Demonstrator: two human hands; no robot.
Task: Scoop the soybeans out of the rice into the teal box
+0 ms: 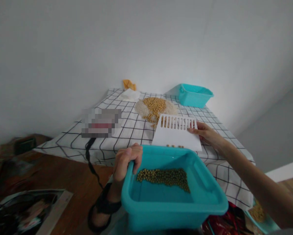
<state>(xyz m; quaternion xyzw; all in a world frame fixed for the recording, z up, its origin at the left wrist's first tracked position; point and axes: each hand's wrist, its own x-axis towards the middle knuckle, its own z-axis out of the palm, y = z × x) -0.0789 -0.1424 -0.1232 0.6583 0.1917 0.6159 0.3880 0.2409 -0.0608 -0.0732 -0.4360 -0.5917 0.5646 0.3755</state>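
Observation:
My left hand (128, 160) grips the upper left rim of a turquoise plastic bin (173, 207), fingers curled over the edge. A band of yellowish soybeans (163, 178) lies across the bin's bottom. In my right hand (205, 133) is a white slotted scoop (174, 138), held by its right edge, with slots toward the far side. Its near edge meets the bin's far rim, where a few soybeans rest on it. Past the scoop, a heap of soybeans (154, 105) lies with white rice grains (170, 107) around it on the table.
A checkered cloth (129, 125) covers the table against the wall. Another turquoise bin (196, 96) stands at the back right. White cloth or paper (129, 94) and an orange item (129, 85) lie at the back left. A blurred-out object (101, 123) sits left, with a black strap hanging.

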